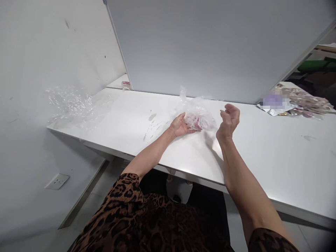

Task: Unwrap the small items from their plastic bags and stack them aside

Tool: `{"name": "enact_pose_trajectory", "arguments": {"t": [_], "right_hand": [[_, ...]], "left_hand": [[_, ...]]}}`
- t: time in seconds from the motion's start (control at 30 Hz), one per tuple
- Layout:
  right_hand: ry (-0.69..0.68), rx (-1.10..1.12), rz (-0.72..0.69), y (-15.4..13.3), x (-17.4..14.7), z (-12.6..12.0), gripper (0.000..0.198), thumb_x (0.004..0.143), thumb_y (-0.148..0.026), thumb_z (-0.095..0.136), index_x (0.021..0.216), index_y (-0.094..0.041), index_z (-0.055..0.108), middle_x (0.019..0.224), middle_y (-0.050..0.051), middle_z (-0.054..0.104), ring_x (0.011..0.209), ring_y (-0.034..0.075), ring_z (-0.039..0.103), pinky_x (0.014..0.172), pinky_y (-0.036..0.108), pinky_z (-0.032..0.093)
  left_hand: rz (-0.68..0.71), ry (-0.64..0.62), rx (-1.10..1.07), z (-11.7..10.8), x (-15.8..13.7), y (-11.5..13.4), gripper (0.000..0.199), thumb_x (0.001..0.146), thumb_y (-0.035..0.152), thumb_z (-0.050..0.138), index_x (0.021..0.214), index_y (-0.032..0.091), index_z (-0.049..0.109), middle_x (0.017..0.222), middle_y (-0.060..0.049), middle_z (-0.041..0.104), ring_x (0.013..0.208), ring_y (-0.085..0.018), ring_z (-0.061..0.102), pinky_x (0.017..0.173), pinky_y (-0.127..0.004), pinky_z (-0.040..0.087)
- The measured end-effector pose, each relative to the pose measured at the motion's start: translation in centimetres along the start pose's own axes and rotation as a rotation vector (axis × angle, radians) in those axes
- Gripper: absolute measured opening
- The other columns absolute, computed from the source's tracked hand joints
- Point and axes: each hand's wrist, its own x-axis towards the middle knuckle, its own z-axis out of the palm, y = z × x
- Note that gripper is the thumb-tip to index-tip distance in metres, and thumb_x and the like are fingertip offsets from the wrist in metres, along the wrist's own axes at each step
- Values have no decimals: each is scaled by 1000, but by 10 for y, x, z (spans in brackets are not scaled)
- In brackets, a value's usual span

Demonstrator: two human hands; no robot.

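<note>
My left hand [181, 126] is turned palm up over the white table, with its fingers under a crumpled clear plastic bag [196, 108] and its thumb at the near side. Inside or beneath the film shows a small pink and red packet [196, 121], partly hidden by glare and folds. To the right, my right hand [229, 120] is raised above the tabletop, apart from the bag. Its fingers curl in toward the thumb; whether something thin is pinched there cannot be made out.
Crumpled clear plastic film [76, 105] lies at the table's left end against the wall. A grey upright panel [194, 49] borders the back edge. Several wrapped items [307, 99] and a silver and purple pouch [275, 103] lie at the far right. A small red packet [126, 84] sits back left.
</note>
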Motion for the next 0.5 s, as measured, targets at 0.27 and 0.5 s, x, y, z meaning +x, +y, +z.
{"name": "enact_pose_trajectory", "arguments": {"t": [0.27,0.5], "right_hand": [[-413,-267,-261,-8,-17,8,24,82,-44,60,93,-24,67,109,9,73,120,29,59,110,52,40],[-268,-47,35,-2,-4,-2,34,80,-36,58,112,-24,57,112,9,70,106,27,66,91,46,52]], "left_hand": [[19,-3,-9,-1,-1,3,60,105,52,22,120,14,66,108,-16,75,104,-31,72,110,-61,42],[32,61,-26,2,-2,2,64,103,61,21,122,19,66,113,-15,74,115,-32,69,112,-61,41]]}}
